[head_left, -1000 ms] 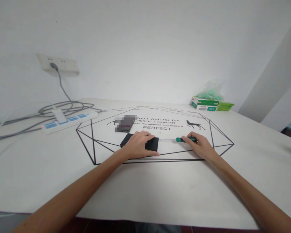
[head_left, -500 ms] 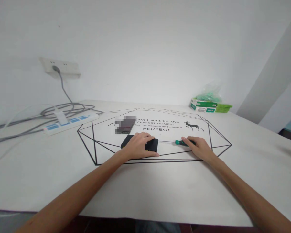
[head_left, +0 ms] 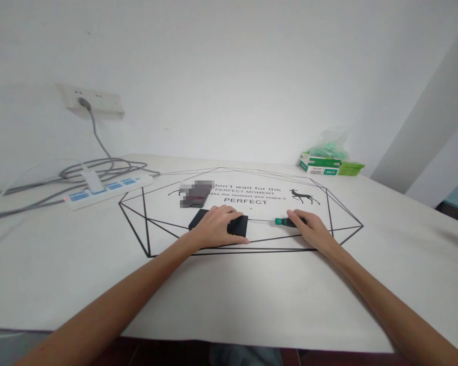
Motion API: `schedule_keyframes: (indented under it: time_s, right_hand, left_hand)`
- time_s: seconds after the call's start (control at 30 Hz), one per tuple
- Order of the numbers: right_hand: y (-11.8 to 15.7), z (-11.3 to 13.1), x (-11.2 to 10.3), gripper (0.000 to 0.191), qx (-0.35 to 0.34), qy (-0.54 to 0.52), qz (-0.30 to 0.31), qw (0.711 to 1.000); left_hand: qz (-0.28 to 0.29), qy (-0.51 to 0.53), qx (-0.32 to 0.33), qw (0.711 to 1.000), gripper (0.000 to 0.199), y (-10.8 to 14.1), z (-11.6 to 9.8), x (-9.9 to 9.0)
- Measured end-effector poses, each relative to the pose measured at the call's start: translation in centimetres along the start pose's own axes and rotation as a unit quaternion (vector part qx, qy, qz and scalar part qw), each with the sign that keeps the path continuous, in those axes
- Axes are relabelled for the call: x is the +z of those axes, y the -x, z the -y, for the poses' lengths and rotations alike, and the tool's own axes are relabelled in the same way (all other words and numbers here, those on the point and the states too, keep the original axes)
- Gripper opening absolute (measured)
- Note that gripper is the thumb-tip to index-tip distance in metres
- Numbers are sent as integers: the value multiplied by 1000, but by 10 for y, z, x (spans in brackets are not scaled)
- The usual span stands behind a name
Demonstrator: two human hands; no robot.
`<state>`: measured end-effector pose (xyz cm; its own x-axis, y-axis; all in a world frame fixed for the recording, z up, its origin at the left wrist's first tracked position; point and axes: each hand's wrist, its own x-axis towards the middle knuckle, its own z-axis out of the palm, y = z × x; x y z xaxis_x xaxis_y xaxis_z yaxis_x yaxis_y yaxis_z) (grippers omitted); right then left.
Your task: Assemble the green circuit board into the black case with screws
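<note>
A flat black box-like object (head_left: 239, 227) lies on the printed white table (head_left: 252, 295), partly covered by my left hand (head_left: 216, 226). My left hand grips it from above, thumb along the near side and fingers over the far edge. In my right hand (head_left: 309, 227) is a screwdriver (head_left: 285, 222) with a green and black handle, held almost level. Its thin shaft points left and reaches the right end of the black object. Whether the tip sits in a screw is too small to tell.
Behind the black object lies a dark phone-like device (head_left: 199, 195), partly pixelated. A white power strip (head_left: 110, 193) with coiled grey cables (head_left: 99, 170) is at the left, below a wall socket (head_left: 99, 103). Green and white boxes (head_left: 320, 163) with a plastic bag (head_left: 330, 145) stand back right.
The whole view has shifted slightly. My right thumb and fingers have changed position a little on the screwdriver handle; my left hand keeps its hold on the black object.
</note>
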<state>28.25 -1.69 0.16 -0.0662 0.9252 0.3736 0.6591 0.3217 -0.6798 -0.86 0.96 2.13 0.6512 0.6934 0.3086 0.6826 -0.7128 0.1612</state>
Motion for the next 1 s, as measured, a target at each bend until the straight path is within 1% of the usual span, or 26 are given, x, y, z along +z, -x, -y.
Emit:
schedule_keyframes:
  time_s: [0.07,0.2,0.27,0.33,0.4,0.5,0.6,0.67,0.8,0.83,0.9,0.93,1.0]
  right_hand:
    - [1,1,0,45,6,-17,0,1000]
    - [1,0,-1,45,25,-57,18,998]
    - [1,-2,-1,45,18,-25,7,1000]
    - [1,-3,0,48,5,32,-5,999]
    - [1,-3,0,49,-1,62,-4,998]
    - [0,-3,1,42,-9,23,-2,1000]
    - [0,-4,0,43,5,-25,10,1000]
    - [-1,-6,0,44,15,-20,19,1000]
    - [-1,-4,1,52,-9,29,18,999]
    - [-1,-3,1,50,-6,16,22,1000]
    - [1,0,0,42,24,-48,41,998]
    - [2,2,0,41,48,-88,55,993]
    - [4,3,-1,47,100,-159,83,979]
  left_hand:
    - [0,1,-2,1000,74,0,0,0]
    - [-2,-2,1,1000,73,0,0,0]
    - [2,-4,0,1000,75,0,0,-1]
    - [6,-5,-3,1000,76,0,0,-1]
    - [7,-8,-1,1000,75,-1,1,-1]
    - [13,-11,9,1000,77,-1,2,0]
    - [24,-9,18,1000,80,-1,4,1]
    - [28,-7,22,999,80,-1,4,2]
    - [26,-11,25,999,77,-1,5,2]
    - [26,-12,26,999,76,-1,5,2]
    - [26,-14,26,999,75,-1,4,2]
    - [27,-14,26,999,75,-1,4,2]
    - [29,-18,25,999,74,-1,3,1]
